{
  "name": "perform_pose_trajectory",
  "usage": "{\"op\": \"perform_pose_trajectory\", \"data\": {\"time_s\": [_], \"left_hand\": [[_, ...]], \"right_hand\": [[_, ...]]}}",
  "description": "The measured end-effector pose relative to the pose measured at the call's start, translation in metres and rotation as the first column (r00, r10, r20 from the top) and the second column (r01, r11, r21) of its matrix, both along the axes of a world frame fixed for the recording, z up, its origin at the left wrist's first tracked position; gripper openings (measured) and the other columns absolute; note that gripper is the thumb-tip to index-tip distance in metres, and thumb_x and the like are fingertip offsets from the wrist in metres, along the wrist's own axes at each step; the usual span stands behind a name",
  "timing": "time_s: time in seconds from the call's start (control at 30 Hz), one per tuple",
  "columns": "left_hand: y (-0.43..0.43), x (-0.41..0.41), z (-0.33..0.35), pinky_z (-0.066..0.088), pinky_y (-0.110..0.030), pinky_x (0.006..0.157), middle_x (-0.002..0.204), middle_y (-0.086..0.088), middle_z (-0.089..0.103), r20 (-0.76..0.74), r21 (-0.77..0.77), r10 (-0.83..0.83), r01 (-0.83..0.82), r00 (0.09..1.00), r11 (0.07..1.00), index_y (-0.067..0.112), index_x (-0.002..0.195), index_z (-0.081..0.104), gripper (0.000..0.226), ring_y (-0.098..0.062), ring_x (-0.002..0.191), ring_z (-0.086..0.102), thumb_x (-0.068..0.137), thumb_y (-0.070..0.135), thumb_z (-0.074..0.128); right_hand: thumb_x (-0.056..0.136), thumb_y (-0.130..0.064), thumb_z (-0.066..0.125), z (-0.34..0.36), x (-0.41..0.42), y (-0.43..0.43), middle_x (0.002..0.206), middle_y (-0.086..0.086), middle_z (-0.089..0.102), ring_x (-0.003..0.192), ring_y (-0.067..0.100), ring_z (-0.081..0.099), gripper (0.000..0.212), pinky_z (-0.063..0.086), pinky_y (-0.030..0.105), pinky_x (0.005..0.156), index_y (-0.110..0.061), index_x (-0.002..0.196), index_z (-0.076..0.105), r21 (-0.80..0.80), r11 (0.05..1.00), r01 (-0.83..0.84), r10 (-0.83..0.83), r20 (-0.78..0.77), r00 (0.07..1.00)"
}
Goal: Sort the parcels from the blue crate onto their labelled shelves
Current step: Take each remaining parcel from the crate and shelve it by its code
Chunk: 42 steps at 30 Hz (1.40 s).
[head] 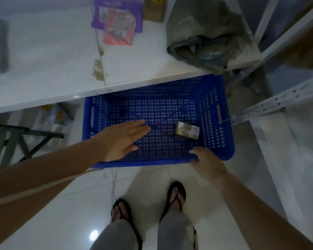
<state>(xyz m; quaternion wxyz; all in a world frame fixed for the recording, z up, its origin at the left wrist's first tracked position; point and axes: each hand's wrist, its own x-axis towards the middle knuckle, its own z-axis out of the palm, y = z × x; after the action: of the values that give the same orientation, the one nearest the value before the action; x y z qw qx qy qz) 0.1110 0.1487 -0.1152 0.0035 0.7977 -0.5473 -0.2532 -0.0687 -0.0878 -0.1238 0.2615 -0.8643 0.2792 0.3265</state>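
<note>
The blue perforated crate [215, 105] stands on the floor, partly under a white shelf. One small brown parcel [187, 130] with a white label lies on its bottom at the right. My left hand [123, 139] reaches into the crate, flat, fingers apart, holding nothing, well left of the parcel. My right hand [204, 161] grips the crate's near rim at the right, below the parcel.
On the white shelf [43, 69] above the crate lie a purple parcel [119, 8], a pink parcel [118, 29], a brown box [154, 9] and a grey bag parcel [206, 37]. A metal rack post [278, 100] stands right. My feet in sandals are on the tiled floor.
</note>
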Motion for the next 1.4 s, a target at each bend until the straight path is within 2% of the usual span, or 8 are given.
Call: {"op": "perform_pose_trajectory", "data": {"time_s": [0.23, 0.43, 0.53, 0.8, 0.93, 1.07, 1.23, 1.4], "left_hand": [[-0.137, 0.02, -0.194, 0.022, -0.026, 0.112, 0.158, 0.008, -0.011, -0.258, 0.111, 0.222, -0.2, 0.94, 0.974, 0.028, 0.148, -0.01, 0.066, -0.012, 0.145, 0.002, 0.1, 0.032, 0.035], [-0.221, -0.015, -0.342, 0.04, -0.002, 0.059, 0.128, 0.013, 0.04, -0.685, 0.358, 0.711, -0.776, 0.158, 0.519, 0.021, 0.15, 0.004, 0.067, -0.003, 0.083, 0.052, 0.097, 0.026, 0.045], [-0.248, -0.024, -0.384, 0.047, -0.018, 0.088, 0.137, 0.001, 0.043, -0.711, 0.444, 0.697, -0.83, -0.097, 0.338, 0.015, 0.15, 0.009, 0.067, -0.02, 0.109, 0.055, 0.096, 0.021, 0.049], [-0.261, -0.021, -0.384, 0.041, -0.035, 0.1, 0.141, -0.006, 0.043, -0.704, 0.493, 0.654, -0.854, -0.277, 0.168, 0.017, 0.142, 0.027, 0.048, -0.023, 0.12, 0.047, 0.098, 0.022, 0.044], [-0.227, -0.01, -0.334, 0.044, -0.047, 0.102, 0.137, -0.009, 0.049, -0.696, 0.52, 0.637, -0.845, -0.331, 0.128, 0.015, 0.131, 0.035, 0.048, -0.028, 0.121, 0.052, 0.091, 0.025, 0.058], [-0.194, 0.003, -0.26, 0.052, -0.046, 0.09, 0.123, -0.002, 0.058, -0.746, 0.498, 0.568, -0.858, -0.347, 0.129, 0.027, 0.117, 0.046, 0.046, -0.025, 0.107, 0.06, 0.08, 0.016, 0.072], [-0.188, -0.002, -0.153, 0.055, -0.037, 0.075, 0.111, 0.008, 0.062, -0.815, 0.477, 0.463, -0.858, -0.349, 0.193, 0.04, 0.12, 0.04, 0.072, -0.018, 0.101, 0.062, 0.073, -0.004, 0.072], [-0.173, -0.001, -0.047, 0.054, -0.039, 0.084, 0.119, -0.009, 0.064, -0.833, 0.496, 0.405, -0.832, -0.377, 0.248, 0.01, 0.129, 0.04, 0.076, -0.024, 0.104, 0.065, 0.064, 0.001, 0.078]], "right_hand": [[0.094, -0.017, 0.05, -0.169, 0.056, -0.081, 0.117, 0.014, 0.06, 0.082, 0.025, 0.056, 0.043, 0.045, 0.033, 0.066, -0.013, 0.136, 0.044, 0.008, 0.958, 0.288, -0.288, 0.038, 0.957], [0.093, -0.019, 0.054, -0.3, 0.068, -0.121, 0.136, 0.02, 0.049, 0.113, 0.029, 0.052, 0.057, 0.044, 0.04, 0.096, -0.001, 0.142, 0.033, 0.066, 0.807, 0.587, -0.578, -0.116, 0.808], [0.092, -0.017, 0.058, -0.331, 0.068, -0.135, 0.139, 0.017, 0.047, 0.122, 0.03, 0.049, 0.062, 0.042, 0.039, 0.102, -0.001, 0.145, 0.029, 0.097, 0.686, 0.721, -0.705, -0.155, 0.692], [0.09, -0.007, 0.062, -0.344, 0.072, -0.144, 0.144, 0.011, 0.043, 0.128, 0.032, 0.045, 0.067, 0.04, 0.041, 0.107, -0.002, 0.146, 0.027, 0.324, 0.344, 0.881, -0.911, -0.115, 0.397], [0.091, -0.01, 0.061, -0.295, 0.066, -0.125, 0.095, 0.006, 0.051, 0.086, 0.021, 0.055, 0.022, 0.051, 0.036, 0.072, -0.013, 0.097, 0.04, 0.379, 0.358, 0.853, -0.921, -0.005, 0.389], [0.085, -0.016, 0.07, -0.219, 0.059, -0.106, 0.124, 0.004, 0.056, 0.111, 0.027, 0.059, 0.058, 0.051, 0.043, 0.089, -0.02, 0.131, 0.034, 0.54, 0.271, 0.797, -0.884, -0.188, 0.428], [0.085, -0.021, 0.069, -0.128, 0.05, -0.077, 0.118, 0.003, 0.065, 0.105, 0.018, 0.062, 0.038, 0.054, 0.037, 0.084, -0.018, 0.121, 0.057, 0.677, 0.122, 0.725, -0.879, -0.265, 0.396], [0.08, -0.039, 0.071, -0.025, 0.027, -0.07, 0.105, 0.011, 0.071, 0.085, 0.027, 0.072, 0.053, 0.06, 0.037, 0.067, -0.016, 0.125, 0.054, 0.739, 0.008, 0.674, -0.919, -0.261, 0.297]]}}
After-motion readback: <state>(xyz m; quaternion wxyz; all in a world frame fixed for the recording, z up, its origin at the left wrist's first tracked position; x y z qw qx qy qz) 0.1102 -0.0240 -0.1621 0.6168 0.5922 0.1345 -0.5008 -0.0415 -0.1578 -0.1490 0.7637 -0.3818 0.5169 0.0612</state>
